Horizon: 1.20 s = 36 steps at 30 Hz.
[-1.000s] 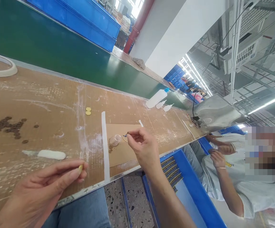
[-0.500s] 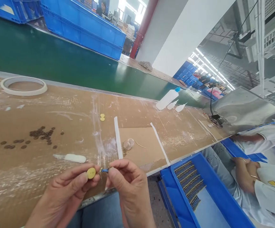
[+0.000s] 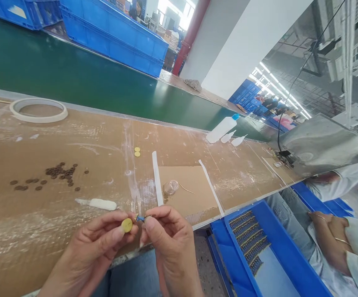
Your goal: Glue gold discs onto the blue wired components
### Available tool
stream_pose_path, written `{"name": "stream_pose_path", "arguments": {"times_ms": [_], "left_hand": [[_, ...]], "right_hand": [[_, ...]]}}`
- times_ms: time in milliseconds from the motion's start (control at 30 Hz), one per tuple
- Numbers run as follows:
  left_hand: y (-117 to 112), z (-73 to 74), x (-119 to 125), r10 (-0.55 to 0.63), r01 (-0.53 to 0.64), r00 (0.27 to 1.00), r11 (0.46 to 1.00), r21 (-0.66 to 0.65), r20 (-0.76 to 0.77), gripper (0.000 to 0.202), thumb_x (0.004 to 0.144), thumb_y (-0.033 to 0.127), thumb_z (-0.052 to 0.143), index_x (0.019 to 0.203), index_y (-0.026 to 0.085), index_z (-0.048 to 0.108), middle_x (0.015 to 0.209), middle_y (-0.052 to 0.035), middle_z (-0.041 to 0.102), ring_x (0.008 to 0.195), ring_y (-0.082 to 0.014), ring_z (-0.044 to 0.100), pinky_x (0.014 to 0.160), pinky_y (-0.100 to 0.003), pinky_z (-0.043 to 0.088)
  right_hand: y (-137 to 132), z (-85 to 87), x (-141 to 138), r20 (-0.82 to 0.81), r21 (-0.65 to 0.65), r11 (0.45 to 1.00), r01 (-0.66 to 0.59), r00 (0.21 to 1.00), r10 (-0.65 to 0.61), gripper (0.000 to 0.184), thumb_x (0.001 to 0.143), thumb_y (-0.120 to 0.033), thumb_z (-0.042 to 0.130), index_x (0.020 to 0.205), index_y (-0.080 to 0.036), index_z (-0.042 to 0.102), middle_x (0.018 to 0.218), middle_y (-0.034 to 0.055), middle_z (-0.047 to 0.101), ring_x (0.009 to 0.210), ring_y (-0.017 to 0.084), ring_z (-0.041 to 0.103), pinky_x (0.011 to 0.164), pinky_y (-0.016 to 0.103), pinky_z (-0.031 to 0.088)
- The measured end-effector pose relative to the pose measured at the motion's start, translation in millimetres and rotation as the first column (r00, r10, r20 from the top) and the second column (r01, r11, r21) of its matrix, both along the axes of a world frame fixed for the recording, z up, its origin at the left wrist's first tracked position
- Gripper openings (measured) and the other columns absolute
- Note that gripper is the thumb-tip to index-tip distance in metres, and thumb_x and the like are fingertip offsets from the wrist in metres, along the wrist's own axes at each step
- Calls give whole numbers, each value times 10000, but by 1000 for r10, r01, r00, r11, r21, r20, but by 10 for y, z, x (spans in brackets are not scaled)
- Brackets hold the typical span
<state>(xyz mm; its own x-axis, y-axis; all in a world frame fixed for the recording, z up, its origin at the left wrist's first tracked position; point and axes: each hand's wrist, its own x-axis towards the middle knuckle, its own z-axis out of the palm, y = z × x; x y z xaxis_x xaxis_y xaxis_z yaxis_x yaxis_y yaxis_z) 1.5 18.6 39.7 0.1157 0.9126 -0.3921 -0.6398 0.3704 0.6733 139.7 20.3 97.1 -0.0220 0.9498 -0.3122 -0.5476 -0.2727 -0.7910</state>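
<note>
Between the thumb and fingers of my left hand (image 3: 104,241) is a round yellow disc (image 3: 127,225), its flat face toward me. My right hand (image 3: 169,239) pinches a small blue piece (image 3: 140,218), whose kind is too small to tell. The piece's left end meets the fingertips of my left hand; whether it touches the disc is hidden. Both hands are close together above the table's front edge. Just beyond them lies a white-handled tool (image 3: 103,204) with a clear tip. Two more yellow discs (image 3: 137,152) rest on the table farther back.
Dark brown discs (image 3: 61,171) lie scattered left, near a tape roll (image 3: 39,119). A small clear cup (image 3: 170,187) stands on a cardboard sheet (image 3: 197,181). White bottles (image 3: 222,128) lie at the back. A blue crate (image 3: 278,247) with rowed parts is right, beside a seated person (image 3: 327,231).
The view has shifted slightly, so the table things appear farther right. Both hands keep their pinch, and the disc and the blue piece have come a little closer together.
</note>
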Motion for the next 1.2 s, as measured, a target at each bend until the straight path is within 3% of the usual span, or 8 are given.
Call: {"name": "stream_pose_path", "arguments": {"times_ms": [100, 300, 433, 533, 733, 933, 1100, 1200], "left_hand": [[-22, -67, -28, -81, 80, 997, 995, 50, 5, 268, 736, 337, 905, 978, 317, 792, 824, -58, 755, 786, -184, 726, 774, -204, 618], [-28, -37, 35, -70, 75, 996, 992, 99, -54, 236, 756, 337, 887, 974, 326, 798, 940, -52, 773, 920, -232, 739, 902, -239, 598], [-37, 45, 82, 25, -19, 995, 997, 71, -98, 272, 670, 399, 938, 854, 243, 813, 911, -109, 768, 864, -292, 742, 849, -325, 640], [-40, 63, 76, 91, -91, 992, 996, 10, -91, 345, 571, 380, 993, 820, 234, 804, 854, -104, 764, 804, -251, 742, 781, -241, 632], [-57, -52, -1, -20, 20, 993, 1000, -5, -117, 329, 659, 377, 951, 933, 278, 797, 1051, -81, 762, 1050, -280, 706, 908, -242, 594], [-66, -5, 45, 7, 0, 989, 999, 49, -145, 261, 690, 393, 928, 883, 266, 807, 1091, -97, 752, 1010, -321, 714, 885, -367, 636], [-83, 7, 25, 28, -18, 987, 998, 63, -161, 303, 658, 387, 948, 900, 278, 801, 986, -71, 767, 989, -264, 719, 863, -238, 608], [-79, -20, 3, 2, 11, 987, 997, 79, -163, 272, 671, 385, 940, 886, 284, 807, 1023, -75, 765, 1014, -269, 714, 865, -240, 606]], "right_hand": [[-5, 43, -15, -59, -3, 1000, 3, 998, -3, 284, 694, -338, 904, 818, -161, 719, 585, -13, 645, 562, 48, 588, 615, 127, 481], [-1, 9, -42, -40, -17, 998, 55, 998, -56, 320, 671, -356, 922, 813, -158, 715, 586, -15, 654, 558, 51, 597, 625, 135, 495], [-6, -4, -28, -25, -2, 998, 61, 998, -61, 307, 681, -361, 914, 815, -167, 717, 590, -16, 654, 567, 55, 602, 653, 145, 517], [2, -67, 0, -16, 26, 998, 52, 999, -52, 292, 678, -350, 913, 819, -169, 733, 586, -12, 646, 545, 52, 586, 613, 138, 513], [12, -167, 47, 39, 83, 997, 2, 999, -5, 277, 670, -349, 902, 797, -167, 736, 570, -18, 604, 498, 48, 531, 533, 139, 496], [-17, -141, 46, 166, 88, 996, -9, 986, -6, 291, 667, -380, 876, 755, -162, 705, 606, -2, 629, 507, 55, 500, 508, 156, 465], [3, -61, 67, 157, 92, 992, -87, 985, 72, 244, 708, -330, 833, 747, -154, 669, 670, 21, 685, 498, 22, 485, 484, 111, 400], [30, 40, 77, 186, 63, 986, -156, 972, 142, 237, 689, -285, 821, 733, -157, 627, 646, -3, 659, 519, 21, 504, 505, 106, 409]]}}
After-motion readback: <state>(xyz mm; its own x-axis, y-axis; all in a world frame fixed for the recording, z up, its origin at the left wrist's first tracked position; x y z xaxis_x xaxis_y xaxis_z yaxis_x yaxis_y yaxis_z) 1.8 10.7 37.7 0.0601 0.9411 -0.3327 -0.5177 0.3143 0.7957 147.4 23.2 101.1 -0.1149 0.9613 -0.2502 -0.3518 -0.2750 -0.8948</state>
